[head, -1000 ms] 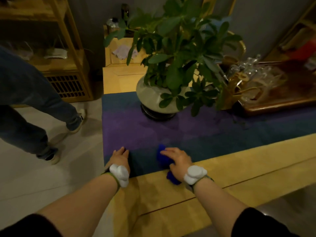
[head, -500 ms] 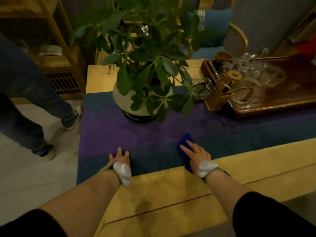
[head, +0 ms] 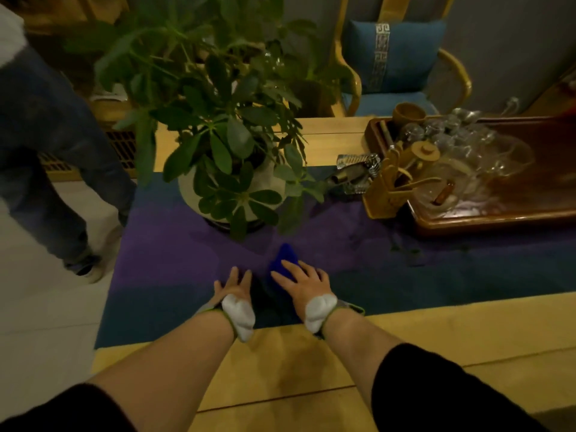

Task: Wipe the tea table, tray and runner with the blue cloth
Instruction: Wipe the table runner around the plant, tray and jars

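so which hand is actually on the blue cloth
The right hand: its straight fingers press the blue cloth onto the runner. The left hand lies flat on bare runner beside it.

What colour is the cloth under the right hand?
Bright blue: the cloth shows best in the head view.

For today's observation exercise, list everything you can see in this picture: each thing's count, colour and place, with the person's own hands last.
table: one, yellow wood, foreground
runner: one, purple and teal, along the table
blue cloth: one, on the runner
potted plant: one, green, pale pot, on the runner
tray: one, brown wood, right, holds glassware
chair: one, blue cushions, behind the table
bystander: one, jeans, left
left hand: flat on the runner
right hand: presses the blue cloth
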